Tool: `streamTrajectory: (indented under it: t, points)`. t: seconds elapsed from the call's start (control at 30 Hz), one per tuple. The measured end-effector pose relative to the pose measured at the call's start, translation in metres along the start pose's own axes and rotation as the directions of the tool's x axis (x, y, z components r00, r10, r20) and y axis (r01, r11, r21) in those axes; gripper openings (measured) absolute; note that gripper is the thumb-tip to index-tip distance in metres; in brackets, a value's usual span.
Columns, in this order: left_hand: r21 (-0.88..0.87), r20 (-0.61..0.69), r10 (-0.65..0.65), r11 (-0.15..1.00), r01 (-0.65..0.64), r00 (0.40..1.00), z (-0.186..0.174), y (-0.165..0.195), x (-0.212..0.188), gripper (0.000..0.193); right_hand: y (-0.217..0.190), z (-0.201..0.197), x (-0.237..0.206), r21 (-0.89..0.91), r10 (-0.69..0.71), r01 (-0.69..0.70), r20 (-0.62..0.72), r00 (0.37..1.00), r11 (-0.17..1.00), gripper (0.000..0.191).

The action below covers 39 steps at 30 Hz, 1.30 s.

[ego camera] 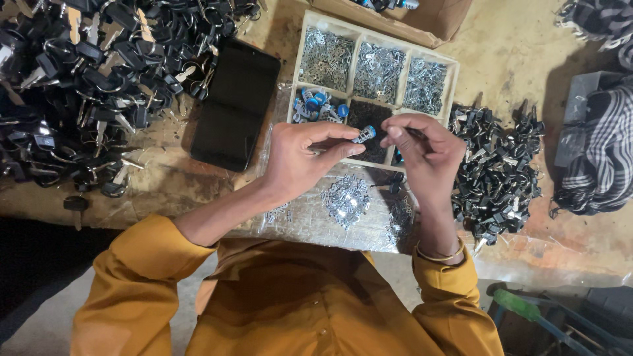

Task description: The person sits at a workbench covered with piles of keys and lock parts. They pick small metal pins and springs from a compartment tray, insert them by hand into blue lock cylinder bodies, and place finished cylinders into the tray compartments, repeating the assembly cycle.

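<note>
Left hand point(300, 158) pinches a small blue-capped lock cylinder point(363, 135) just above the divided tray point(300, 59); right hand point(425, 148) works a thin tool, hard to make out, at its end. Best done with a firm grip, cylinder level, over the tray.

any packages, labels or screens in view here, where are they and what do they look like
Phone: flat on the bench, left of the wooden tray; black rectangle, dark screen.
Cardboard box: top edge, behind the tray; brown, open.
Plastic sheet: under the hands, clear, crinkled.
No labels or signs visible.
</note>
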<state>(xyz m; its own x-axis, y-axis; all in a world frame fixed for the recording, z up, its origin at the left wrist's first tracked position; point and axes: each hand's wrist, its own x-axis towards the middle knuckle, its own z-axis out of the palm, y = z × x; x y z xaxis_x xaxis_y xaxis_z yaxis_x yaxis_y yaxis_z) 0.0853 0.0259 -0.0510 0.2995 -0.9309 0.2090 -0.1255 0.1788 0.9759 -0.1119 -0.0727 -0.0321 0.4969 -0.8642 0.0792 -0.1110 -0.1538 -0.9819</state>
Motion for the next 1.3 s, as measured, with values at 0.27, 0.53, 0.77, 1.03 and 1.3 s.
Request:
streamTrajectory:
  t: [0.27,0.53,0.77,1.03,1.3]
  points:
    - [-0.009,-0.005,0.0,1.0,0.0,1.0,-0.001,-0.001,0.001,0.02,0.008,-0.003,0.003,0.161,-0.001,-0.003,0.022,1.0,0.987,0.012]
    - [-0.022,0.008,0.034,0.999,-0.034,0.999,-0.002,0.001,0.002,0.02,0.01,0.0,0.002,0.225,-0.014,0.001,0.058,0.998,0.974,0.004]
    - [0.011,0.005,0.077,0.997,-0.077,0.997,0.0,0.0,0.001,0.02,0.003,0.003,-0.001,0.16,-0.046,0.018,0.17,0.984,0.987,0.01]
    - [0.013,0.003,0.104,0.995,-0.104,0.995,0.0,-0.001,0.002,0.021,-0.005,0.009,-0.001,0.009,-0.057,0.056,0.186,0.981,0.998,0.015]
    - [0.051,-0.005,0.079,0.996,-0.078,0.997,0.001,-0.001,-0.001,0.021,-0.022,0.015,-0.003,-0.386,-0.23,0.292,0.198,0.953,0.875,0.013]
